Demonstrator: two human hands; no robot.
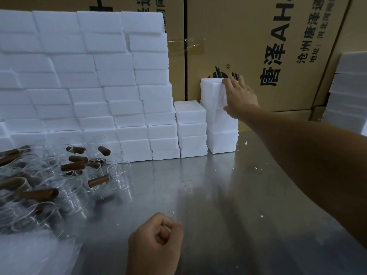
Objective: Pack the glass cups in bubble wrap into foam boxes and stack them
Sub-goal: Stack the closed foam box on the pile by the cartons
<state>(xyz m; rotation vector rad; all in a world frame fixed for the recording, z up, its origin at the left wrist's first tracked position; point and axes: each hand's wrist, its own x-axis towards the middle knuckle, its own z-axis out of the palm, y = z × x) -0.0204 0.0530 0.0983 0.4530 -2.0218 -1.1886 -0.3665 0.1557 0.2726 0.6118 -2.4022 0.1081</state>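
Note:
A wall of stacked white foam boxes [83, 80] fills the back left of the steel table [208, 195]. At its right end stands a shorter column [190, 128] and a taller one [220, 132]. My right hand [238, 96] is stretched out with its fingers laid flat against the top foam box [211, 90] of the taller column. My left hand [156, 241] hovers near the table's front edge with its fingers loosely curled and nothing in it. Several clear glass cups with brown wooden handles [119, 175] crowd the left side of the table.
Sheets of bubble wrap [33, 253] lie at the front left corner. Large cardboard cartons [258, 46] with printed characters stand behind the table. Another pile of white foam [347, 92] rises at the right edge. Small foam crumbs dot the tabletop.

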